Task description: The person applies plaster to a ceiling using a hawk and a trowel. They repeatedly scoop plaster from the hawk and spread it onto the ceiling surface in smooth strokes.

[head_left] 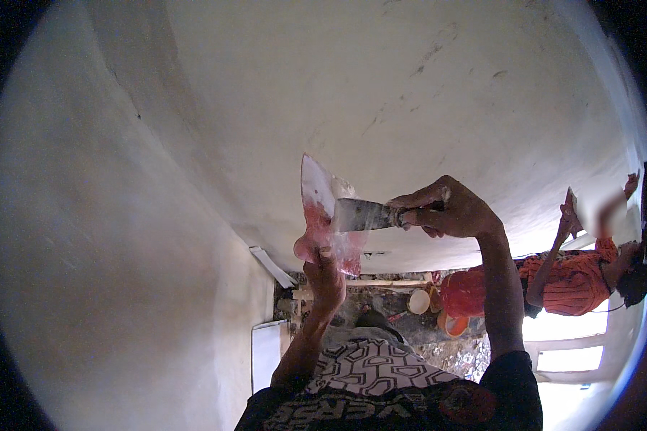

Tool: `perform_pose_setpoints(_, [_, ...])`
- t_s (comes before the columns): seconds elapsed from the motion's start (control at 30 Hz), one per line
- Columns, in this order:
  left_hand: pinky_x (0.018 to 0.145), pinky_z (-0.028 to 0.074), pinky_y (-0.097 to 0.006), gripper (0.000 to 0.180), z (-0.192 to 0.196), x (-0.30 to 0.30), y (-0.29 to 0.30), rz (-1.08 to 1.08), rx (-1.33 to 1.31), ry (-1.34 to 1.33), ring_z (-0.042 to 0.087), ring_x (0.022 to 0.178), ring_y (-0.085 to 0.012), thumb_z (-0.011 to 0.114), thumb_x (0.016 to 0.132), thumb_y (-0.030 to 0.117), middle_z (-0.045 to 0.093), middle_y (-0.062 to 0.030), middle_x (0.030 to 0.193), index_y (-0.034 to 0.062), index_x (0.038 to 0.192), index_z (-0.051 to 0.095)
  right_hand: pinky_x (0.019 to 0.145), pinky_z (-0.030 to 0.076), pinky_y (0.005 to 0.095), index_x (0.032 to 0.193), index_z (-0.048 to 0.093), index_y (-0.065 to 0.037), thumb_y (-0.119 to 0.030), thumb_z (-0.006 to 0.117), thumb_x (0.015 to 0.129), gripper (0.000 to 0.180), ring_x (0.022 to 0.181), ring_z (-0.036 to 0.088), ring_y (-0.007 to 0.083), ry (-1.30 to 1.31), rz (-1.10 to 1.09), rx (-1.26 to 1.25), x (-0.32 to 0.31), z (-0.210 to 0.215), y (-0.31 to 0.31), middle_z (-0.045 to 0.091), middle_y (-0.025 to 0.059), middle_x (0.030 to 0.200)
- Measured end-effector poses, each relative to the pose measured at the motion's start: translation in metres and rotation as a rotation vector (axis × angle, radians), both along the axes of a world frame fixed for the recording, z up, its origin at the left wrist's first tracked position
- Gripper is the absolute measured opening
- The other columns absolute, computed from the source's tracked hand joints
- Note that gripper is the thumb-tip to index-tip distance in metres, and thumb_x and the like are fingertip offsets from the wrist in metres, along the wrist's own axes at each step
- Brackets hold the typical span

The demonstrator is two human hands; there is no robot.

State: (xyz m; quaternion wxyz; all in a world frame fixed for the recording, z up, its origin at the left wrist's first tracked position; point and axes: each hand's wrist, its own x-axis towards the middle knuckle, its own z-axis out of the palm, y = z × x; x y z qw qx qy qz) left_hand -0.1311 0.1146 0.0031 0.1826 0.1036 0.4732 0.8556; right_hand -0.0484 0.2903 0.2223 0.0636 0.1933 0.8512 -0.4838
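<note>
My left hand point(325, 279) is raised and grips the lower edge of a flat board point(316, 208) smeared with pink putty. Above it to the right, my right hand point(446, 210) is closed on the handle of a putty knife point(361, 215). The knife's metal blade lies across the board's pink patch. Both hands are held up close to the white plastered wall point(381, 93) that curves overhead.
Another person in an orange striped shirt point(571, 281) works on the wall at the right, arm raised. A red bucket point(464, 293), a small orange tub point(454, 325) and a white bowl point(418, 302) sit on the rubble floor. A white panel point(267, 352) leans at the left.
</note>
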Motion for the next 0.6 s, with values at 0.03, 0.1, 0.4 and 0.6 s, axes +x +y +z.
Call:
perform_pose_setpoints(0.03, [0.071,0.047,-0.03,0.054,-0.005,0.001,-0.003,-0.032,0.048,-0.095,0.054,0.087,-0.0138,0.061,0.09,0.048,0.056,-0.0022,0.1,0.0047,0.119,0.048,0.045,0.047,0.0222,0.116,0.067,-0.008,-0.009,0.067,0.087,0.029,0.05,0.055,0.0062,0.035,-0.014,-0.046,0.005,-0.005,0.006,0.07,0.0052,0.076])
perform_pose_setpoints(0.1, [0.073,0.051,-0.032,0.057,-0.001,-0.001,-0.003,-0.057,0.128,-0.241,0.058,0.093,-0.0166,0.063,0.088,0.051,0.058,-0.0027,0.105,0.0091,0.123,0.046,0.046,0.048,0.0219,0.115,0.068,-0.012,-0.014,0.068,0.088,0.028,0.051,0.056,0.0055,0.111,-0.031,-0.13,0.013,-0.02,0.016,0.07,0.0031,0.075])
perform_pose_setpoints(0.4, [0.08,0.054,-0.038,0.052,0.045,0.001,0.001,-0.045,0.342,-0.43,0.061,0.098,-0.0191,0.06,0.09,0.049,0.06,-0.0041,0.112,0.0064,0.119,0.052,0.046,0.05,0.0234,0.114,0.067,-0.004,-0.008,0.066,0.087,0.027,0.055,0.059,0.0085,0.171,-0.147,-0.046,0.033,-0.044,0.003,0.069,0.01,0.08])
perform_pose_setpoints(0.6, [0.086,0.054,-0.043,0.057,0.046,0.003,0.001,-0.055,0.42,-0.468,0.059,0.104,-0.0228,0.06,0.089,0.05,0.058,-0.0067,0.118,0.0062,0.124,0.05,0.055,0.051,0.0241,0.113,0.069,-0.009,-0.016,0.069,0.087,0.027,0.064,0.062,0.0087,0.077,-0.252,0.057,0.046,-0.025,-0.01,0.071,0.0043,0.085])
